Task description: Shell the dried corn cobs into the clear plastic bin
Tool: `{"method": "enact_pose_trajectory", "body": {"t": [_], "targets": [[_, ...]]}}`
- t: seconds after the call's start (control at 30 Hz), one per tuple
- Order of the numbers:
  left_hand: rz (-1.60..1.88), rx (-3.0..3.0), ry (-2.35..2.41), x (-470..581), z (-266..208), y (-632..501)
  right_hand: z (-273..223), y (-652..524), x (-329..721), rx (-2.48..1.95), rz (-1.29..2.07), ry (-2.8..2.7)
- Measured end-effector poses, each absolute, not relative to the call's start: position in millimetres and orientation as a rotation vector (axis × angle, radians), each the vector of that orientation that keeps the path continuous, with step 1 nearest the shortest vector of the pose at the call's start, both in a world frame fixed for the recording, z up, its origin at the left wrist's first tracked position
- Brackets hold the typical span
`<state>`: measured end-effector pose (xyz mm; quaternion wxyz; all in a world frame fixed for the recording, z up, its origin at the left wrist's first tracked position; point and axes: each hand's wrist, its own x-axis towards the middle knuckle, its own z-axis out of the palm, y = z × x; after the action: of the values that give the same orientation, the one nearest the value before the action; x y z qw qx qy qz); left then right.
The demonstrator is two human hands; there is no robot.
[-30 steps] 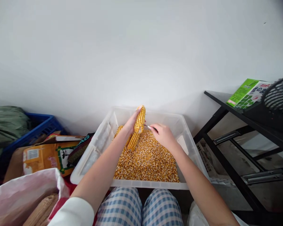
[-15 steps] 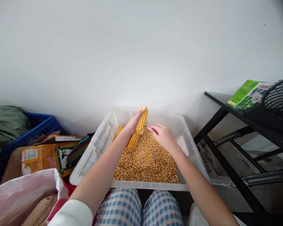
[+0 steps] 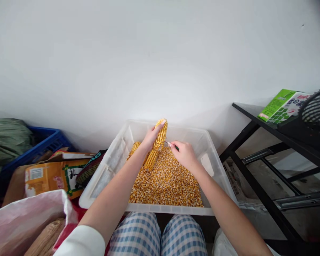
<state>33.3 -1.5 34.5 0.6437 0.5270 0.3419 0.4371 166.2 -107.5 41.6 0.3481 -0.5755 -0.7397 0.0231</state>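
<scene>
My left hand (image 3: 150, 137) is wrapped round a yellow corn cob (image 3: 160, 136), held tilted with its top end up above the bin. My right hand (image 3: 184, 152) is closed on a thin metal tool with a dark handle (image 3: 177, 148), which looks like a small screwdriver. Its tip points at the right side of the cob's lower part. Below, another cob (image 3: 150, 161) lies on loose corn kernels (image 3: 170, 183). One more cob (image 3: 134, 146) shows partly behind my left forearm. All this sits in a clear plastic bin (image 3: 173, 209).
A black metal frame (image 3: 245, 140) stands at the right, bearing a green and white carton (image 3: 281, 106) and a black fan (image 3: 318, 110). To the left are a blue crate (image 3: 46, 142), an orange package (image 3: 49, 177) and an open white-and-red sack (image 3: 42, 202). A white wall rises behind.
My right hand has shifted slightly with the tool, and more of its dark handle shows. The cob stays in my left hand at nearly the same place.
</scene>
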Motion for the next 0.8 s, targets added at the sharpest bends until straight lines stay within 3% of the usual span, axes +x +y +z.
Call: {"method": "enact_pose_trajectory", "body": {"t": [0.8], "targets": [[1.001,1.241,0.820,35.5,36.1,-5.5,41.7,-109.3,165.6,-1.534,0.080,-1.941]]}}
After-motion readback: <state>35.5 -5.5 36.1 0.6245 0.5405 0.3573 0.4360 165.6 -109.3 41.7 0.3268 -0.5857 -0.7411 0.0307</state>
